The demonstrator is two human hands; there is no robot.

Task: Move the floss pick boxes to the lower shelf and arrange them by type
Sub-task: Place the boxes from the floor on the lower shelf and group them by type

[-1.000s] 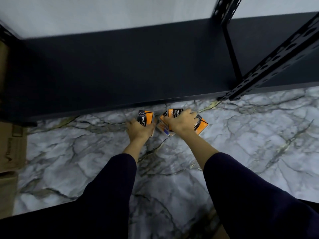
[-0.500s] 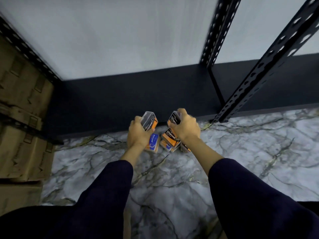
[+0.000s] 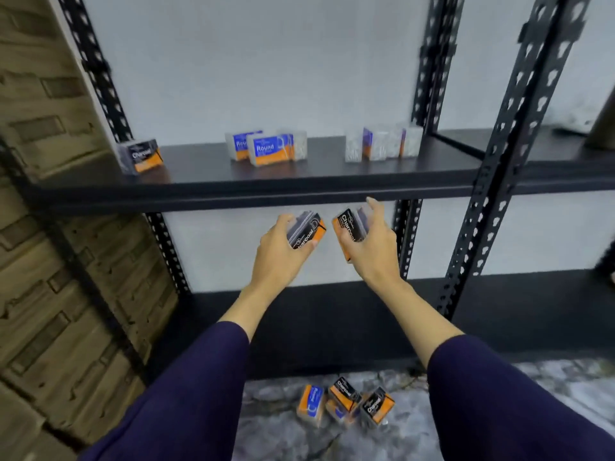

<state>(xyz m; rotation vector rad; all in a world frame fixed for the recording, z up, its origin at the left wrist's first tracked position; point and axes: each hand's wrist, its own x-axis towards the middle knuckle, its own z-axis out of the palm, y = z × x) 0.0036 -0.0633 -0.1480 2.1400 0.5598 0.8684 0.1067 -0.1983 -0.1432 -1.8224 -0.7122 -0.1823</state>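
A stockroom: slotted black metal shelving (image 3: 299, 181), stacked cardboard cartons (image 3: 50, 227), marble-patterned floor (image 3: 283, 434).

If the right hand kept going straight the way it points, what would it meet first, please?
Probably the front edge of the shelf just above the right hand and its Charcoal box; depth is unclear, so it might pass beneath.

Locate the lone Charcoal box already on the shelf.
In the head view, the Charcoal box stands at the far left end of the black shelf, beside the left upright, well left of the blue Round boxes.

Open shelf board (image 3: 199, 168) between Charcoal box (image 3: 142, 156) and Round boxes (image 3: 266, 148)
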